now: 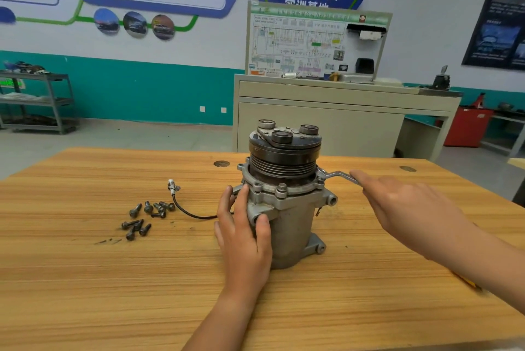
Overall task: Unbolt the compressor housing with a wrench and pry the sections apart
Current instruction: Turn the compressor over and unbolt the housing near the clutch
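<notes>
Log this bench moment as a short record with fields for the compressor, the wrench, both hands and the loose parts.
compressor: stands upright on the wooden table, pulley end up
wrench: head seated at the right of the compressor's flange, handle pointing right
left hand: grips the compressor's left side, thumb on the front
right hand: fingers straight, pressing on the wrench handle
loose bolts: a small heap on the table, left of the compressor
wire: black with a white plug, lies between the bolts and the compressor
</notes>
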The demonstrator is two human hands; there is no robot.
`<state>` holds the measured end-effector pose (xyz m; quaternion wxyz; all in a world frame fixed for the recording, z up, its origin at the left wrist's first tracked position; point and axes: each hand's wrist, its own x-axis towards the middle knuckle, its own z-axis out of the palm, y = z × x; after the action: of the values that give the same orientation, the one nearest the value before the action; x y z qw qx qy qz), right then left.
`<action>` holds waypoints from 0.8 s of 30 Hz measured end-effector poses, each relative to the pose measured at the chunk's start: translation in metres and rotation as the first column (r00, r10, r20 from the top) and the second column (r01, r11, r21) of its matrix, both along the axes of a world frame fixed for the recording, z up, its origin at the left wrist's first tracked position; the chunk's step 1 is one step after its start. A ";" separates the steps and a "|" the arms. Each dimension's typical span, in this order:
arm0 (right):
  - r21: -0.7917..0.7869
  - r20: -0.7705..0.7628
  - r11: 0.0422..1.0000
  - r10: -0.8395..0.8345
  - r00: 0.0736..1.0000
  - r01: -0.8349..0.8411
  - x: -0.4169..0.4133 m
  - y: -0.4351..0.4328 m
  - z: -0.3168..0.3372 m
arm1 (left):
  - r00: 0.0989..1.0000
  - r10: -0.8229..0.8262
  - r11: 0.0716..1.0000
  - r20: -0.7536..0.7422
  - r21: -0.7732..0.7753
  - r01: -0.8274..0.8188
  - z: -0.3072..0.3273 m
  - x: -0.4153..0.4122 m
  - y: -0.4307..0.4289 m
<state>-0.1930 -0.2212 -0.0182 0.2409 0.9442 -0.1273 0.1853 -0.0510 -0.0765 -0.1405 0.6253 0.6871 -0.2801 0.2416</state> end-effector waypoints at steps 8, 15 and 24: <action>-0.058 -0.105 0.988 -0.151 0.983 0.146 0.006 0.013 0.017 | 1.000 -0.011 1.000 -0.014 -0.004 0.011 -0.001 0.001 -0.001; -0.281 -0.254 0.947 -0.228 0.940 0.153 0.006 0.031 0.026 | 1.000 -0.016 1.000 -0.021 -0.021 0.016 0.001 -0.001 -0.001; -0.347 -0.361 0.927 -0.273 0.892 0.144 0.009 0.047 0.034 | 1.000 -0.021 0.999 -0.017 -0.028 0.021 0.001 -0.002 -0.001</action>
<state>-0.1838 -0.1738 0.0160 0.4261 0.8926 -0.1460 -0.0224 -0.0528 -0.0775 -0.1399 0.6397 0.6773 -0.2787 0.2331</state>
